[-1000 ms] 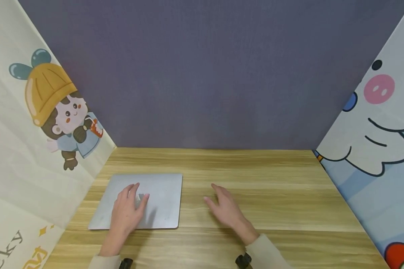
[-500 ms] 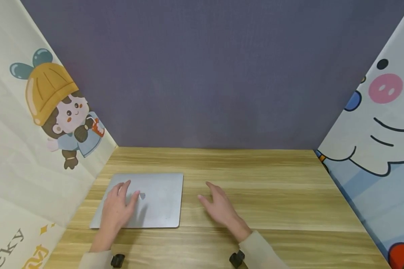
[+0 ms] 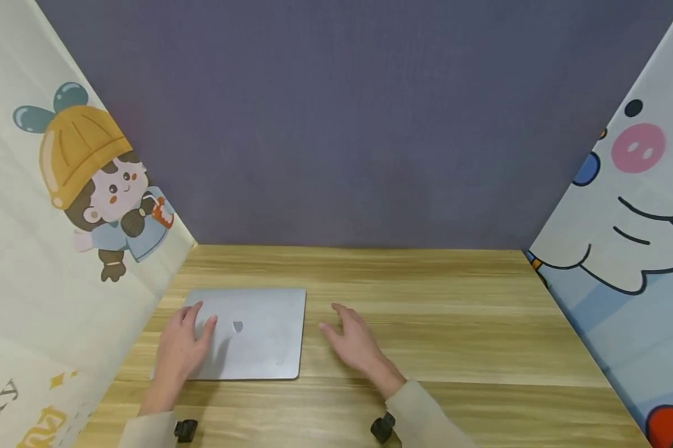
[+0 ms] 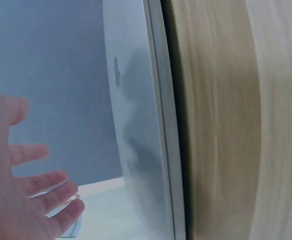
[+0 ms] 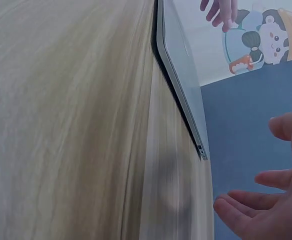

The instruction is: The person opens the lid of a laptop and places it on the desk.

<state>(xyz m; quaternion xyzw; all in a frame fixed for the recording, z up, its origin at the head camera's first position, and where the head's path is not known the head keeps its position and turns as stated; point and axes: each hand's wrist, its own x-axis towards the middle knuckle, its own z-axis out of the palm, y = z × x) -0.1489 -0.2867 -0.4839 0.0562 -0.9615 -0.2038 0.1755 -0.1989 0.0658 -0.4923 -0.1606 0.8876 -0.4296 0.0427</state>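
Observation:
A closed silver laptop (image 3: pixel 264 342) with a dark logo on its lid lies flat on the wooden table. Over its left side hovers my left hand (image 3: pixel 181 342), fingers spread and slightly bent, holding nothing; the left wrist view shows a gap between those fingers (image 4: pixel 51 195) and the laptop lid (image 4: pixel 136 125). My right hand (image 3: pixel 354 342) hangs above the table just right of the laptop's right edge, thumb apart from the fingers, with nothing in it. In the right wrist view the laptop's side edge (image 5: pixel 178 85) shows a small port near its corner.
The wooden table (image 3: pixel 454 323) stretches to the right of the laptop. A dark grey-purple panel (image 3: pixel 336 124) stands at the back. Cartoon-printed cloths flank the table, a white one (image 3: pixel 23 249) at left and a white-and-blue one (image 3: pixel 650 323) at right.
Both hands have drifted left: the left from the laptop's middle toward its left edge, uncovering the logo, the right closer to the laptop's right edge. The laptop stays in place.

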